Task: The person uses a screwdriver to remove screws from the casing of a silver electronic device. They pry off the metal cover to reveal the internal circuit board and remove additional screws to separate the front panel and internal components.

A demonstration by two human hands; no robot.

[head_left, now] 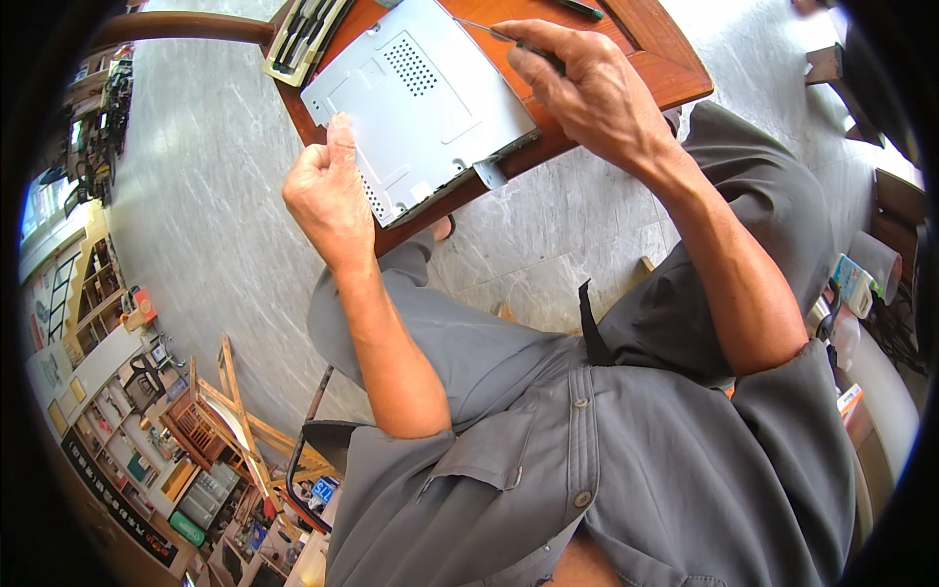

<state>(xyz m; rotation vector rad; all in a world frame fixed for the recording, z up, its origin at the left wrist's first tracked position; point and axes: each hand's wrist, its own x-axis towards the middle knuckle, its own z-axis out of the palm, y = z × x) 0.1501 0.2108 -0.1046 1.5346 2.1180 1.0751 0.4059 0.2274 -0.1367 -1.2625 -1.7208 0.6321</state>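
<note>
A flat silver metal case, perforated with small round holes, lies tilted on a reddish-brown wooden table. My left hand grips its left edge, thumb on top and the other fingers curled under or hidden. My right hand is closed around the dark handle of a screwdriver. The thin shaft points left, toward the far edge of the case; whether the tip touches it I cannot tell. A small metal tab sticks out from the near side of the case.
On the wooden table lie a tray of slim tools at the far left and a dark pen-like tool at the far edge. Cluttered shelves and a wooden frame stand at left. My knees are beneath the table's near edge.
</note>
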